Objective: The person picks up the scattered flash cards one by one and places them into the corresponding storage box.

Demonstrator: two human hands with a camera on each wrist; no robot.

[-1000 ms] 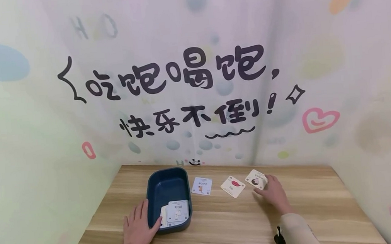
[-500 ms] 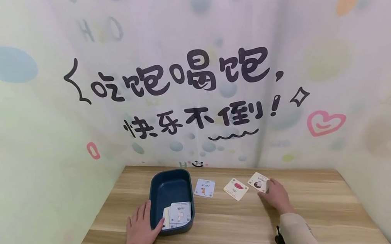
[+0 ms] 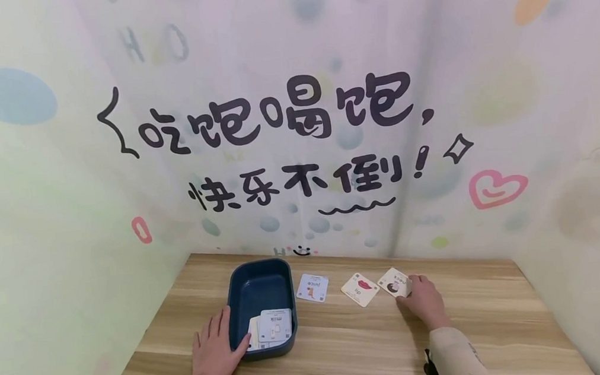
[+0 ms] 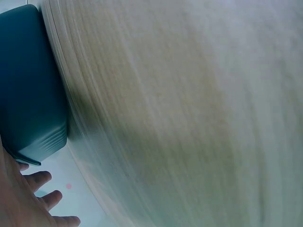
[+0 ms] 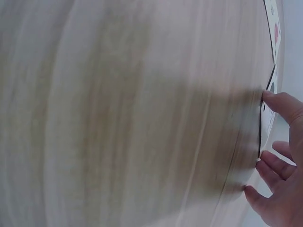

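My left hand (image 3: 209, 350) rests against the near left side of a dark blue box (image 3: 258, 295), its thumb over the rim and its fingers straight along the outside. In the left wrist view those fingers spread out behind the box (image 4: 28, 80). Several picture cards lie at the box's near end, a "milk" card (image 3: 276, 325) on top. On the table, my right hand (image 3: 425, 303) holds a "neck" card (image 3: 392, 285) by its edge between thumb and fingers; the right wrist view shows the thumb at the card's (image 5: 269, 116) corner. The card lies flat beside a "lip" card (image 3: 359, 290).
A "juice" card (image 3: 312, 286) lies just right of the box. These things share a wooden table (image 3: 341, 350) that meets a printed wall (image 3: 303, 229) at the back. A small black object (image 3: 431, 369) shows beside the right sleeve (image 3: 456, 355).
The right hand has turned the "neck" card slightly and nudged it closer to the "lip" card. The left hand stays at the box. The head view has shifted a little.
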